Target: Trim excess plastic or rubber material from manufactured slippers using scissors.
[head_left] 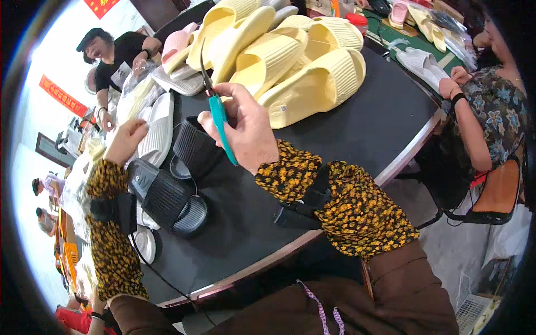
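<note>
While my right hand grips a pair of teal-handled scissors near the centre of the frame, their dark blades point toward the top edge. My left hand, left of centre, has its thumb and fingers drawn close together; I cannot tell whether anything thin is pinched there. Two black ribbed slippers lie at centre left: one below my left hand, the other between my hands, partly hidden by the right. Beside them, white slippers reach up behind my left fingers. A heap of pale yellow slippers fills the top centre of the black tabletop. Both my forearms wear flowered sleeve covers (black with small yellow blossoms). At upper left is a person in a black cap; at upper right, a person in a flowered top has hands at pale grey slippers.
</note>
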Available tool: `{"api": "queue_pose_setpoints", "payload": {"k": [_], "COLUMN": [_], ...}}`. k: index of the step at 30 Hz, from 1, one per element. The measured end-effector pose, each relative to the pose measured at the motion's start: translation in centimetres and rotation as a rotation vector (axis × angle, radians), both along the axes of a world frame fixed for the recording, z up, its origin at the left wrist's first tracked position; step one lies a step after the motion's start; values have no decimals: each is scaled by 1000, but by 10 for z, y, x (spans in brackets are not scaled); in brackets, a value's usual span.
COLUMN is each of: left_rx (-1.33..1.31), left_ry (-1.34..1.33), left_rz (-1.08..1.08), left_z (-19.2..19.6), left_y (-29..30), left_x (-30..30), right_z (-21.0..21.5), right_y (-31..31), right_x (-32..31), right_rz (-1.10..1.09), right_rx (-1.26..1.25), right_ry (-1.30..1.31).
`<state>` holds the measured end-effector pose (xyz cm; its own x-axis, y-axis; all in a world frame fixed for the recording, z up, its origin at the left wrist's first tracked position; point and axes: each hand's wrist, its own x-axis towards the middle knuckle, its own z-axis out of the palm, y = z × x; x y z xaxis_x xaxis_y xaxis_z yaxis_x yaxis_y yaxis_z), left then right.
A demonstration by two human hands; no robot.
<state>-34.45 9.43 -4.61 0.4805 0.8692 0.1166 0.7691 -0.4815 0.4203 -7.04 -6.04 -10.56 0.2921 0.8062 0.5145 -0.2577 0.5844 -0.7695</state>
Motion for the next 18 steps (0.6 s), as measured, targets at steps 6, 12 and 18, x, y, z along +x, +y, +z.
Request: {"api": "queue_pose_setpoints", "payload": {"k": [6, 12, 18], "left_rx": [-66, -124, -176], "left_ry": [-99, -280, -140], "left_rz": [162, 151, 75], "left_z": [-22, -27, -17], "left_y": [-64, -120, -139], "left_x": [-36, 3, 23], "right_z": [-4, -12, -3], "right_y": [-2, 2, -7], "right_x": [4, 5, 2], "right_rz": [37, 35, 41], "right_rx": [-51, -95, -181], "right_ry": [-84, -105, -138]}}
